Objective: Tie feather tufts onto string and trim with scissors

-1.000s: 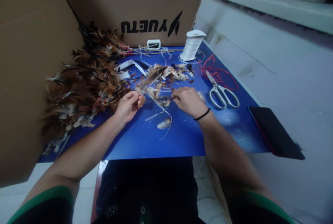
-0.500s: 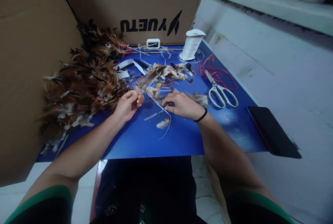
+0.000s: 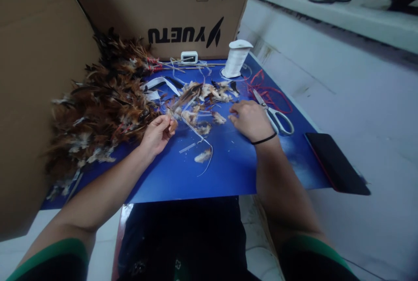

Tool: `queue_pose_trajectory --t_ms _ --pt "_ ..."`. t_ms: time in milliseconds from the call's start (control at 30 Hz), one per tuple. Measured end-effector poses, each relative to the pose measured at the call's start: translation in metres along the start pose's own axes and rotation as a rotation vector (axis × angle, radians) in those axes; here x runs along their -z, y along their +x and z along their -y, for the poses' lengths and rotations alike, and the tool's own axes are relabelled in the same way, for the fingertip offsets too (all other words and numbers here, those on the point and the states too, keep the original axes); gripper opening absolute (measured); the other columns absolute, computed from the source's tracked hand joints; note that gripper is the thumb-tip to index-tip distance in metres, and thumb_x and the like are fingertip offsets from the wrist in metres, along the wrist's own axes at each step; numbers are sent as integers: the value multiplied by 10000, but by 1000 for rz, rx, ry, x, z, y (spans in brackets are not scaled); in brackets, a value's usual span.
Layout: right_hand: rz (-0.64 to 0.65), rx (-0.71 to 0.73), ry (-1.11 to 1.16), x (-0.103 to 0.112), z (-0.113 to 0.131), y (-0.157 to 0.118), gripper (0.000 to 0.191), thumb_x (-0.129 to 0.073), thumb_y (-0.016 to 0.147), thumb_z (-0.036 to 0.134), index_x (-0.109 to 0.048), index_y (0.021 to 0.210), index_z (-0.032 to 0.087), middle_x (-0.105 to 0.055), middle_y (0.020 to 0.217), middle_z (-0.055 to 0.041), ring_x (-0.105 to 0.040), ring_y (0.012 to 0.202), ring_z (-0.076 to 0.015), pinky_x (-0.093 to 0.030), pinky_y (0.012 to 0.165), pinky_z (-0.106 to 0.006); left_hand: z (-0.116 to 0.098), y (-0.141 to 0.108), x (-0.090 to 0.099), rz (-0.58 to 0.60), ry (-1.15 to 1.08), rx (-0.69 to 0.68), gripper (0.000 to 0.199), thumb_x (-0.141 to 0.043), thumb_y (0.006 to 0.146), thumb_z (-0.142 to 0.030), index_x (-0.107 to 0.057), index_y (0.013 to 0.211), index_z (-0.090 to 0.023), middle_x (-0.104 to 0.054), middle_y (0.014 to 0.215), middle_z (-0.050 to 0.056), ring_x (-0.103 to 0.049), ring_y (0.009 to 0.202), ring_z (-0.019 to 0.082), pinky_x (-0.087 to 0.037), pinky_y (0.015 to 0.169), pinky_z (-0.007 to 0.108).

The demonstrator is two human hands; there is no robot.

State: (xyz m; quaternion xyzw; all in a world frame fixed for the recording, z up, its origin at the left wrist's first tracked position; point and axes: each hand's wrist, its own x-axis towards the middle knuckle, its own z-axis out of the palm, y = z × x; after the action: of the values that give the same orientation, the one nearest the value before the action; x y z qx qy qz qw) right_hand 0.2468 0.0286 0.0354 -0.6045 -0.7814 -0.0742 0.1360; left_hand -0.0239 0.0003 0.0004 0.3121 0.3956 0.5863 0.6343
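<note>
My left hand [image 3: 159,132] is closed in a pinch at the edge of the feather pile, with what looks like a small brown feather at its fingertips. Loose brown and pale feathers [image 3: 209,91] lie just beyond it. My right hand [image 3: 251,120], with a black band at the wrist, hovers palm down with bent fingers apart and nothing visible in them. It covers part of the silver scissors [image 3: 281,120]; whether it touches them I cannot tell. A thin clear strip [image 3: 195,129] and a small feather tuft [image 3: 203,156] lie between my hands.
A large brown feather bundle [image 3: 107,107] fills the table's left side beside cardboard [image 3: 29,76]. A white spool [image 3: 237,59], red string [image 3: 274,96] and small white device [image 3: 189,57] are at the back. A phone [image 3: 338,163] lies at the right edge.
My right hand has moved right, away from the clear strip and over to the scissors, uncovering feather tufts. My left hand keeps its pinch in nearly the same place.
</note>
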Motion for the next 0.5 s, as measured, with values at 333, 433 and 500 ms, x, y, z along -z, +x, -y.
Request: queue_pose_trajectory --t_ms 333,433,500 --pt "89 -130 2 3 -7 -1 197 -623 771 214 -701 952 207 -690 916 -89 -638 843 -237 -463 719 -361 -2 -2 -3 4 20 1 258 -771 690 -268 -543 642 -156 -522 588 -41 -489 488 42 -421 446 136" --pt "41 -86 61 -2 -1 4 185 -542 818 191 -702 912 205 -689 977 -84 -639 857 -221 -464 716 -336 -1 -1 -2 35 23 -3 253 -773 687 -269 -551 639 -157 -518 579 -39 -497 496 49 -423 451 141" --pt "64 -84 91 -7 1 7 192 -524 827 182 -703 893 198 -692 969 -84 -639 863 -214 -461 722 -321 0 -1 -1 62 20 -16 255 -773 685 -262 -549 629 -155 -521 576 -36 -496 496 50 -423 452 143"
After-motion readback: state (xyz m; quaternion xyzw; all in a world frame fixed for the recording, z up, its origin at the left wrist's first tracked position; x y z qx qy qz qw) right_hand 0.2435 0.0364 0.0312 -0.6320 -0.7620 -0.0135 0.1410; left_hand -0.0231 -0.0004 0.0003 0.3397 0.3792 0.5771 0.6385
